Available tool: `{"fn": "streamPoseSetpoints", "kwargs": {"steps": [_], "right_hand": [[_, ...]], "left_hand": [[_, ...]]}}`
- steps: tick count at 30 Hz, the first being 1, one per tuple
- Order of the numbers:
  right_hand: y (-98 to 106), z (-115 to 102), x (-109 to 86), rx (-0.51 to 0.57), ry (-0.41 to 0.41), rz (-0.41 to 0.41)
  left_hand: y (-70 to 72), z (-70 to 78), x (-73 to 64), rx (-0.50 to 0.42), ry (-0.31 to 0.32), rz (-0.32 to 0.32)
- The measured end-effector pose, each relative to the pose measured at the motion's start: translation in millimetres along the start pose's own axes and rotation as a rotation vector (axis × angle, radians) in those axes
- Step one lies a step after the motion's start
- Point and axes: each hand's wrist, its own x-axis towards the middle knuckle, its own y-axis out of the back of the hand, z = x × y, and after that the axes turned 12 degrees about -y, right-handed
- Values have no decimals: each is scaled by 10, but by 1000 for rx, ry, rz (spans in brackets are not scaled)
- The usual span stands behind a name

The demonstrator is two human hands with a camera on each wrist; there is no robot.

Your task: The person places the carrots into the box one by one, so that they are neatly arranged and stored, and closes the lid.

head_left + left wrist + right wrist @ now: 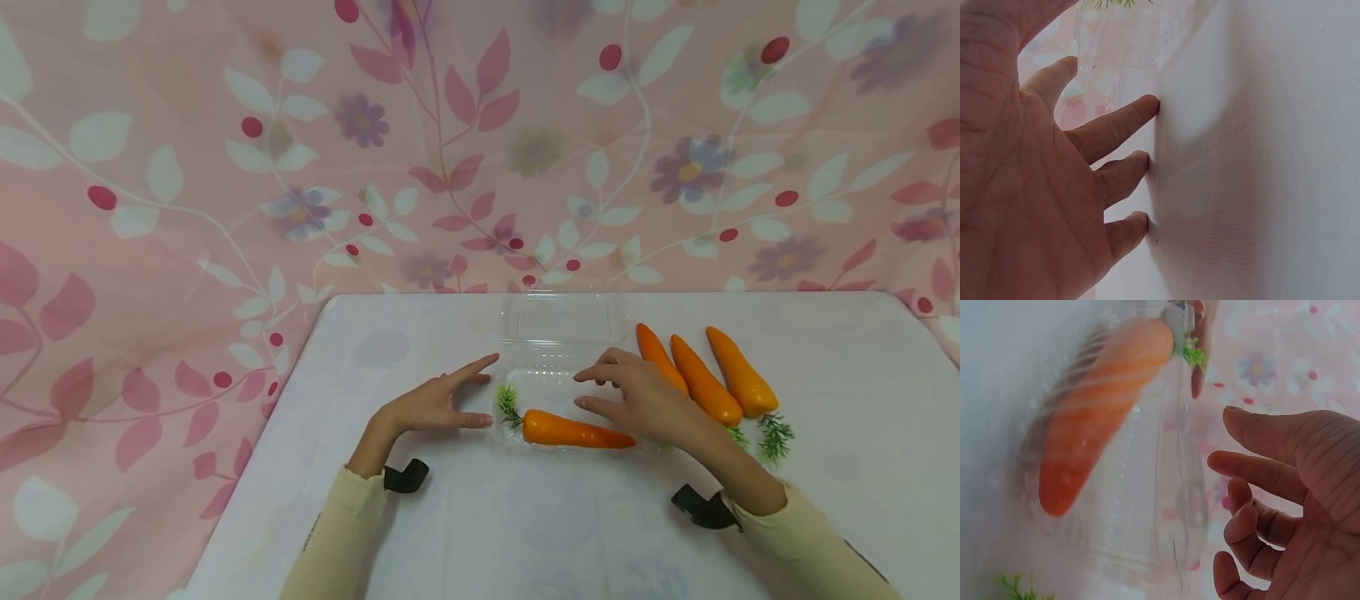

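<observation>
A clear plastic clamshell box [540,383] stands on the table with its lid [562,317] folded back toward the wall. Inside, along the near side, lies an orange carrot [570,429] with a green leafy top [507,403] at its left end. My left hand [438,404] is at the box's left side, fingers spread, fingertips resting on the table in the left wrist view. Over the right part of the box hovers my right hand [637,396], fingers loosely bent and holding nothing. The right wrist view shows the carrot [1104,412] through the clear wall.
Three more carrots lie right of the box: one partly behind my right hand [660,358], a middle one [705,383] and an outer one [742,375]. A white cloth covers the table [450,533]. Behind it hangs a pink floral curtain [465,150].
</observation>
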Motion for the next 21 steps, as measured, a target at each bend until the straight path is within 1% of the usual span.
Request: {"fn": "streamPoseSetpoints", "kwargs": {"steps": [4,11,21], "right_hand": [[79,71,-22,21,-16,25],[147,216,-42,45,11,78],[249,325,-109,32,8,109]], "left_hand": [[1,0,1,1,3,-3],[11,9,-3,-5,0,-4],[1,-1,-3,-13,0,0]]}}
